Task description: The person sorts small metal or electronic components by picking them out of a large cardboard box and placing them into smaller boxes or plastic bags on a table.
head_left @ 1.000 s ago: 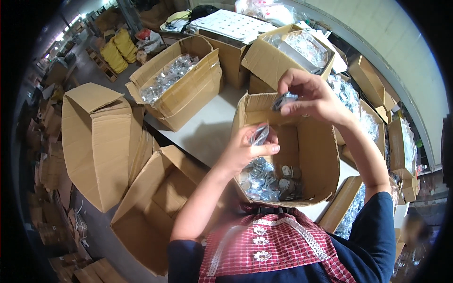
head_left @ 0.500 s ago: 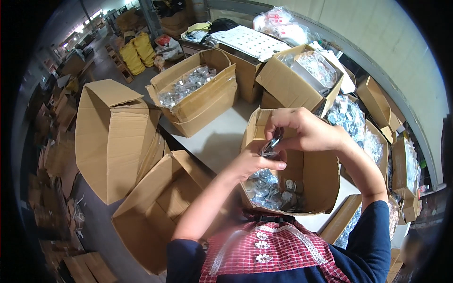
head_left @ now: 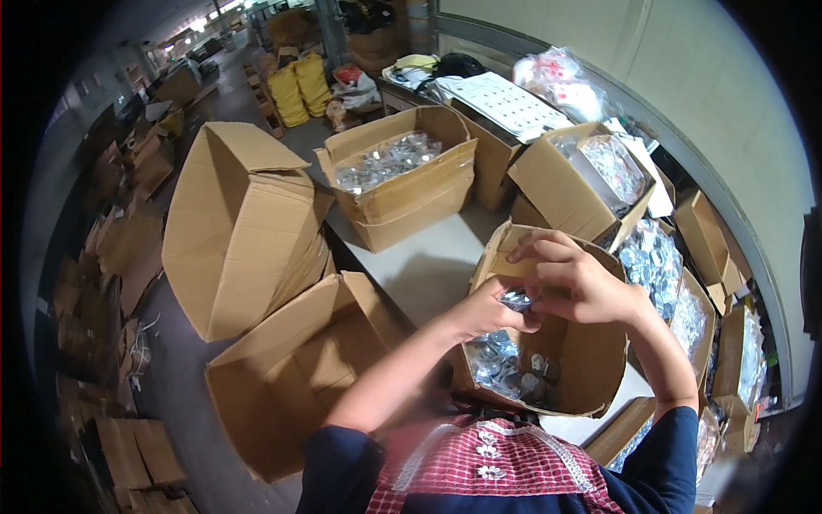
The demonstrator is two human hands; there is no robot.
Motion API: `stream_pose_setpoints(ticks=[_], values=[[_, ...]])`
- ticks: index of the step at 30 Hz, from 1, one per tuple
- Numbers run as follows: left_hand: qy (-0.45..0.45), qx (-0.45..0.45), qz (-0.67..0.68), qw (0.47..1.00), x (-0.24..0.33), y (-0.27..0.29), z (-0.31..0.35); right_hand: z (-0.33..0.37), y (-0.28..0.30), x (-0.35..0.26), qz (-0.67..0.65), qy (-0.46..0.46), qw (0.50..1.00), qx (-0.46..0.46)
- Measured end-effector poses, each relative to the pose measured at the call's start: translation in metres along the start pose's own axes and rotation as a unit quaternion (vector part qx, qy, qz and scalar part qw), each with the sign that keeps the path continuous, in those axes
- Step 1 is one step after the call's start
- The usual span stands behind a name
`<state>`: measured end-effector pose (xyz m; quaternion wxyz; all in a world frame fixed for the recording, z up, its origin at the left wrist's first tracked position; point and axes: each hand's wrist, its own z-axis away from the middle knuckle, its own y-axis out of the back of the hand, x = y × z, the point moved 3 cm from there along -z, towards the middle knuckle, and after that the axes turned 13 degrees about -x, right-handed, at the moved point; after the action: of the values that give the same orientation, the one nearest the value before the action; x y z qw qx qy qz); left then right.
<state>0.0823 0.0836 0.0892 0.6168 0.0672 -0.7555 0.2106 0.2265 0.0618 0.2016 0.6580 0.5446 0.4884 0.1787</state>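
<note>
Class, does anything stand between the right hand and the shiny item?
Nothing visible: the right hand is beside the shiny item held in the left hand above the open box, though actual contact is unclear.

Bagged parts (head_left: 497,358) lie in the front carton (head_left: 595,360) on the table (head_left: 419,278). A second carton (head_left: 424,201) stands behind it, to the left; a sheet (head_left: 497,103) lies farther back.
</note>
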Motion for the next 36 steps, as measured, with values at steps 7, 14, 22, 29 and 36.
stream_pose_setpoints(ticks=[7,14,22,29,36], values=[[-0.063,0.08,0.105,0.989,0.014,-0.001,0.009,-0.007,0.026,-0.023,0.093,-0.003,0.991,0.1],[-0.067,0.126,-0.259,0.955,0.006,-0.01,0.0,0.012,0.017,-0.015,-0.032,-0.108,0.985,0.131],[-0.273,0.254,-0.148,0.916,0.025,-0.024,0.018,0.021,-0.004,-0.035,-0.182,-0.144,0.947,0.221],[-0.229,0.243,-0.233,0.913,0.051,-0.036,0.019,0.049,-0.008,-0.036,-0.18,-0.211,0.931,0.236],[-0.197,0.226,-0.25,0.921,0.059,-0.048,0.018,0.058,-0.012,-0.056,0.022,-0.146,0.938,0.313]])
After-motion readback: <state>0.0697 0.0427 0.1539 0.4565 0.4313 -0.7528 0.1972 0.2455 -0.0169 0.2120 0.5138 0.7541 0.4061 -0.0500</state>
